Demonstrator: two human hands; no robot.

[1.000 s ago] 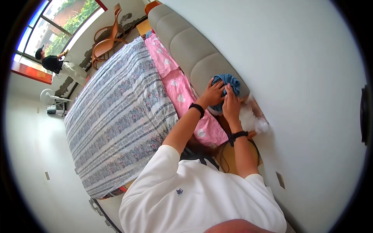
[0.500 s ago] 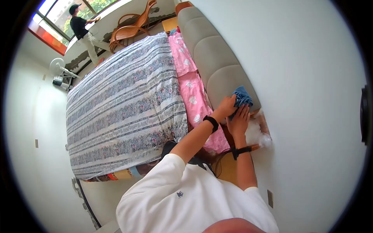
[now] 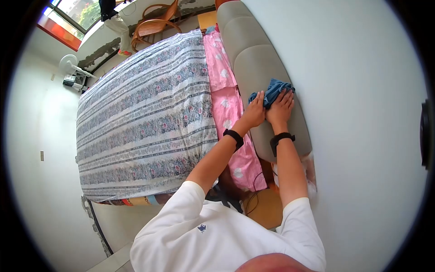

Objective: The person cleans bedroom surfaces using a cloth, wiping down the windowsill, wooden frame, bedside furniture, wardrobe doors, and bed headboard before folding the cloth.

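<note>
Scene bright and evenly lit; daylight enters through the window (image 3: 74, 11) at upper left, which is slightly overexposed. Strong fisheye distortion: black circular vignette at all edges, the bed (image 3: 145, 113) and wall (image 3: 358, 113) curve markedly. Shadows soft and faint; centre sharp, slight softness toward the rim

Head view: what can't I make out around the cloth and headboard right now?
- Blue cloth: lower part hidden under right hand and left hand.
- Headboard: far end cut by the frame's top edge.
- Floor below headboard: blocked by the forearms.
- Other person: cut off at top.
</note>
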